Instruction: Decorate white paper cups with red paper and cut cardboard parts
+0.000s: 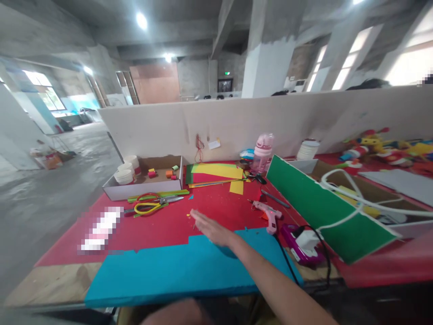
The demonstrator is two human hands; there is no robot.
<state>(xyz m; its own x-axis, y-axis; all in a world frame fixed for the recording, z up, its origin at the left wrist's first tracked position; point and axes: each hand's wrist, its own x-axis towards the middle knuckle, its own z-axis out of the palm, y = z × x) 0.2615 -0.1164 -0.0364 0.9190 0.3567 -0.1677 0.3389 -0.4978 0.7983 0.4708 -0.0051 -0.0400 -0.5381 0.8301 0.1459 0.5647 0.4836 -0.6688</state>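
Note:
My right hand [211,228] reaches in from the lower right, low over the red table covering [216,203]. Its fingers are stretched out and lie close together, with nothing in them. Tiny paper scraps [188,215] lie at the fingertips. Under the wrist and forearm spreads a blue sheet [162,275] along the table's front edge. To the left of the hand rest scissors [147,208] with yellow handles. A pink glue gun [269,213] lies to the right. My left hand does not show; a blurred skin-toned shape at the bottom edge is unclear.
A shallow box [142,193] with paper cups and small coloured rolls stands at back left. Coloured paper sheets [216,174] and a pink bottle [263,153] are behind. A purple power strip [299,250], black cord and green-sided box [314,207] occupy the right.

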